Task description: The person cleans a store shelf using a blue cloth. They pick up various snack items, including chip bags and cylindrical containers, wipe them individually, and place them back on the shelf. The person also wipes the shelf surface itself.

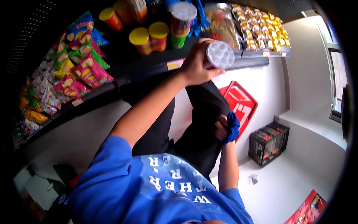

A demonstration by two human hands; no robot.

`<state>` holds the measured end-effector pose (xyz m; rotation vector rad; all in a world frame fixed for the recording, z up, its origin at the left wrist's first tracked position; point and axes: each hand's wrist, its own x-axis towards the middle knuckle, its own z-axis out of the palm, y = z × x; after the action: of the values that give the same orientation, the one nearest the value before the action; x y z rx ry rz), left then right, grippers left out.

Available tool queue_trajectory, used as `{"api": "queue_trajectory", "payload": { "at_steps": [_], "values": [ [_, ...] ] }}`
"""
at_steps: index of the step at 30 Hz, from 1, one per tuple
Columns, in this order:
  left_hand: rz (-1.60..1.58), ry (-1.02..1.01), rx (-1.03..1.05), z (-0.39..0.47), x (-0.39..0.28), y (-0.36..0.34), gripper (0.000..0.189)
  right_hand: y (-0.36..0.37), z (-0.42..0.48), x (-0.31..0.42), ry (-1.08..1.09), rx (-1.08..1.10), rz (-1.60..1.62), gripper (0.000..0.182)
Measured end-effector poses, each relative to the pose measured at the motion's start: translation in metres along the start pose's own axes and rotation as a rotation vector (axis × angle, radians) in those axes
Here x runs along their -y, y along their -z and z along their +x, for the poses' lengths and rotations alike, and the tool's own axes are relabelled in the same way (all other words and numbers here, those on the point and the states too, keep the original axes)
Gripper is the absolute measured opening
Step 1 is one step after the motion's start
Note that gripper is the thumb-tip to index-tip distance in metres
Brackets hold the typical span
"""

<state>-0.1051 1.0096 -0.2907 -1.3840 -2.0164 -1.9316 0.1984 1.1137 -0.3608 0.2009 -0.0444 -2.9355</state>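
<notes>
My left hand [195,65] is wrapped around a tub with a translucent plastic lid [221,55], held in front of the shelf edge. Bunched in my right hand [221,129] is a blue cloth [232,128], down by my right thigh. On the black shelf [117,61] behind the held tub stand several snack tubs, among them two yellow-lidded ones [139,37]. A tub with a similar translucent lid [183,12] sits on top of a green one [179,40]. Blue fabric-like material [199,19] lies beside that stack.
Chip bags [91,68] and small packets [44,89] fill the shelf's left side. Foil-wrapped snacks [258,28] lie in rows at its right. Below are a red shopping basket [243,100] and a black crate [268,142]. Crumpled litter [254,179] lies on the white floor.
</notes>
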Motion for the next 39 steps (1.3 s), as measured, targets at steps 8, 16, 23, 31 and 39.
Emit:
{"api": "queue_trajectory", "payload": {
  "at_steps": [8,16,23,31,39],
  "values": [
    [0.178,0.33,-0.213,-0.039,0.116,-0.057,0.063,0.008,-0.002,0.001,-0.1,0.063,0.003,0.037],
    [0.321,0.82,-0.163,-0.022,0.13,-0.052,0.072,0.011,-0.006,0.0,-0.104,0.057,0.03,0.037],
    [0.546,0.799,-0.376,-0.032,0.101,-0.066,0.062,0.008,0.002,0.002,-0.115,0.065,0.053,0.032],
    [0.096,0.996,-0.238,-0.029,0.105,-0.059,0.046,0.009,0.0,0.002,-0.102,0.068,0.025,0.038],
    [0.109,0.84,-0.108,-0.027,0.098,-0.03,0.032,-0.006,0.002,0.002,-0.055,-0.081,0.02,0.04]
  ]
}}
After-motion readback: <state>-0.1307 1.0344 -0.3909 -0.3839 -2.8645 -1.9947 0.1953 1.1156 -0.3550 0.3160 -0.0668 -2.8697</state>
